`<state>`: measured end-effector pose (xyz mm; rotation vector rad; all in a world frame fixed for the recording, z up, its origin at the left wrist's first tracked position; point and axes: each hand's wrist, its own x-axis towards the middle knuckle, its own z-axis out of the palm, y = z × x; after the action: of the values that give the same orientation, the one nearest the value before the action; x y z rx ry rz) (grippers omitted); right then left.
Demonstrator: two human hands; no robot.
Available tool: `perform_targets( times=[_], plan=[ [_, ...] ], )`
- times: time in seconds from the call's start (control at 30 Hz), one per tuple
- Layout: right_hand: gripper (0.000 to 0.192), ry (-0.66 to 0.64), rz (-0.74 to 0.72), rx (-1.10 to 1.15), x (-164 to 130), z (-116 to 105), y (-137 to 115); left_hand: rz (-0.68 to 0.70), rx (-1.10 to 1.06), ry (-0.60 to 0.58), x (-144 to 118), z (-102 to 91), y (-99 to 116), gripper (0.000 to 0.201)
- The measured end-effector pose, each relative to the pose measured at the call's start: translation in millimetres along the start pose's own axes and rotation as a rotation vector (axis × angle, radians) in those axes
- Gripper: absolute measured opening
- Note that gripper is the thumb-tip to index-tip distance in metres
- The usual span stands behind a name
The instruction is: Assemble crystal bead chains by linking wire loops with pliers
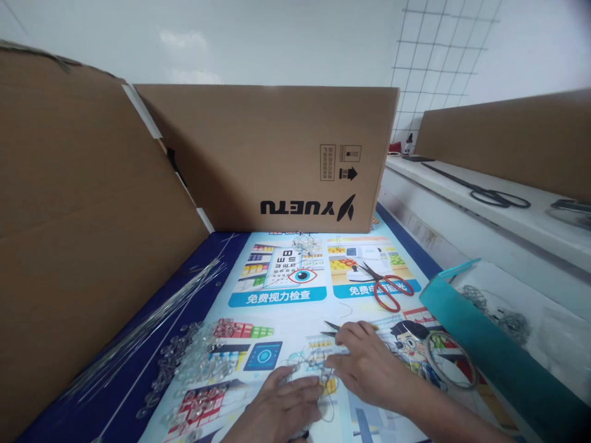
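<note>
Two hands on printed mat (286, 289): left hand (281, 403) pressed flat on wire piece (307, 369); right hand (367, 363) gripped one small pliers (333, 329). One red scissors (388, 289) beyond. Clear beads (194, 363) left, uncountable.

we see our left hand (281, 403) at bottom centre, palm down with fingers curled, and our right hand (364, 363) just right of it, fingers pinched.

Two bare hands are seen at the lower edge of the head view, the left hand (281, 403) and the right hand (369, 366). No gloves, rings or watch are worn on the parts shown. The right forearm is uncovered, with no sleeve seen up to the frame's edge.
</note>
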<state>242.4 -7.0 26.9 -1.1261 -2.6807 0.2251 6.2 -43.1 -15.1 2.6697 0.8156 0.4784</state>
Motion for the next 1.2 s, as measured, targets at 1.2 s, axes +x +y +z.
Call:
perform_targets(
  times=[1.2],
  plan=[
    [0.067, -0.196, -0.075, 0.091, 11, 21, -13, -0.407, -0.100, -0.176, -15, -32.3, -6, 0.093]
  ],
)
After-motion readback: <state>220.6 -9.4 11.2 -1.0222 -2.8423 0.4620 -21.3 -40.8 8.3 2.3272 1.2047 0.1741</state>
